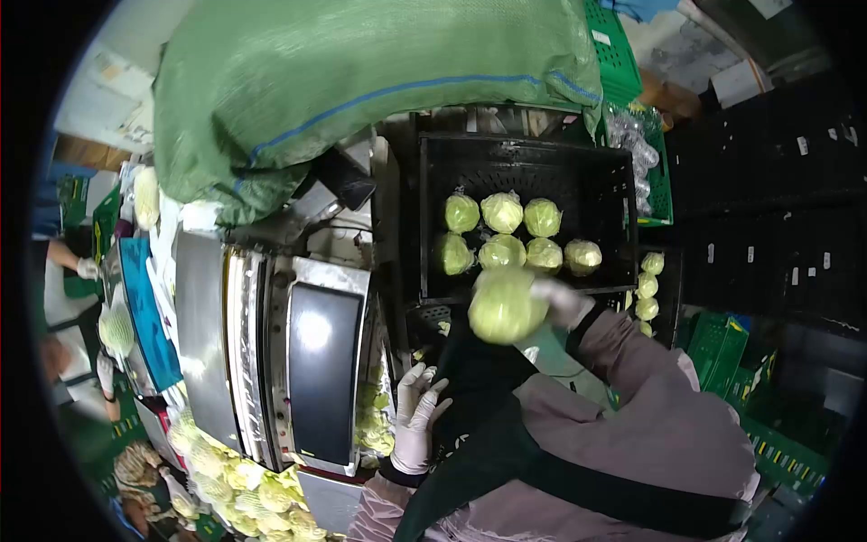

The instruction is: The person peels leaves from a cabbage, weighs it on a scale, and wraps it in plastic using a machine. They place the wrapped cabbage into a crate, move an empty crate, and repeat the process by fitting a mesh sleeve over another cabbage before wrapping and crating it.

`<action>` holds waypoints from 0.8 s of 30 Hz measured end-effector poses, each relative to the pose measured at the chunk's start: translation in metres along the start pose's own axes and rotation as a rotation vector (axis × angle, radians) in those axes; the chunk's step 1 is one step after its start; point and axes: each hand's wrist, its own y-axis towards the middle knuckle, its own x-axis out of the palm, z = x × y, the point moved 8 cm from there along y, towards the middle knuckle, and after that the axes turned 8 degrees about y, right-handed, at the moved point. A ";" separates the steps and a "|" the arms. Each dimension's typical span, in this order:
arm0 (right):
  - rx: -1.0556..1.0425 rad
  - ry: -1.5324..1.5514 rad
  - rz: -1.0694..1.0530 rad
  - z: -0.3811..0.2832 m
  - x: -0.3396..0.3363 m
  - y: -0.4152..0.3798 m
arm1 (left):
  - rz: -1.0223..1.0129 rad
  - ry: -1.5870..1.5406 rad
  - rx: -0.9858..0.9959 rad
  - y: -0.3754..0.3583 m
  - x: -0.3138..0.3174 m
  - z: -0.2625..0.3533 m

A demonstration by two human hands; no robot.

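A pale green cabbage (pixel 507 306) is in my right hand (pixel 562 303), which wears a white glove, just in front of a black crate (pixel 528 294). Several wrapped cabbages (pixel 502 212) lie inside that crate in two rows. Gloved in white too, my left hand (pixel 417 417) is lower and to the left, its fingers apart and slightly curled, holding nothing. It is near the right side of a metal machine with a dark flat plate (pixel 322 374).
A big green sack (pixel 379 63) lies across the top. Loose cabbages (pixel 244 492) are piled at the lower left. Co-workers' gloved hands (pixel 88 268) show at the far left. Dark stacked crates (pixel 768 199) stand at right; another crate (pixel 668 312) holds cabbages.
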 end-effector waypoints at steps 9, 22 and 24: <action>-0.557 -0.496 1.479 -0.184 -0.383 -0.082 | 0.053 0.044 -0.211 0.085 0.006 -0.011; 0.056 -1.296 1.581 -0.163 -0.424 -0.039 | 0.205 0.173 -0.348 0.135 0.002 -0.017; 0.073 -1.253 1.592 -0.161 -0.415 -0.050 | 0.188 0.203 -0.301 0.144 0.006 -0.008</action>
